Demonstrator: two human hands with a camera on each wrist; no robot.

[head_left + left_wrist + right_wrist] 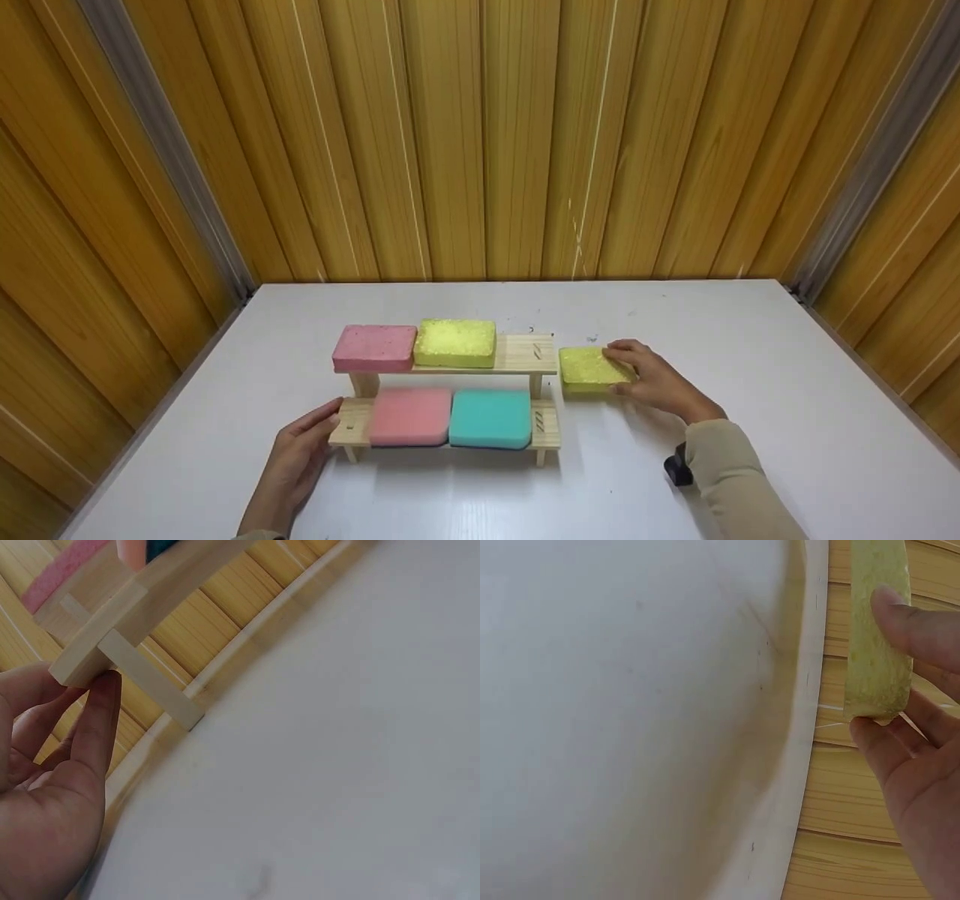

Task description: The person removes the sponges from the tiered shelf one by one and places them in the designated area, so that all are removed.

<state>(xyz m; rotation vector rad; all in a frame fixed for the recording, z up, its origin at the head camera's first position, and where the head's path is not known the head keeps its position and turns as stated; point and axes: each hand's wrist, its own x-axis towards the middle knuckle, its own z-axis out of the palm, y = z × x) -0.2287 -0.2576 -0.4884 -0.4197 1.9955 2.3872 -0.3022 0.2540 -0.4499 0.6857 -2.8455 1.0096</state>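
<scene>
A small two-tier wooden rack [525,352] stands on the white table. On its upper tier a pink sponge [375,346] and a yellow sponge [454,343] lie side by side. The lower tier carries a salmon-pink sponge [412,416] and a turquoise sponge [490,418]. My left hand [296,454] pinches the left end of the lower tier; the left wrist view shows fingers under the board [90,652]. To the right of the rack, my right hand [660,382] holds another yellow sponge [877,645] by its edges, thumb on one side and fingers on the other.
The white tabletop [465,502] extends around the rack. Wood-patterned panels [517,150] rise behind it and on both sides. A small black object [679,466] sits at the right wrist, by the beige sleeve [731,465].
</scene>
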